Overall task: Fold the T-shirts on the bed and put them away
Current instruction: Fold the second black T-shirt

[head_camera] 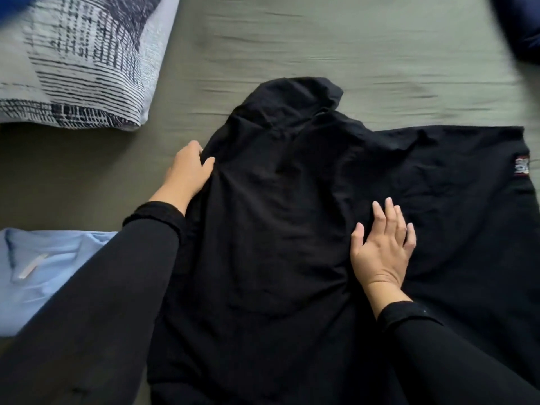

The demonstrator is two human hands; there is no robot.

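A black T-shirt lies spread and rumpled across the middle of the olive-green bed, with one part bunched up at the far side and a small printed patch at its right edge. My left hand pinches the shirt's left edge between thumb and fingers. My right hand rests flat on the cloth with straight fingers, right of the shirt's middle. A light blue T-shirt lies at the near left, partly under my left sleeve.
A pillow with a grey and navy striped print sits at the far left. A dark blue piece of cloth shows at the top right corner. Bare sheet stretches beyond the black shirt.
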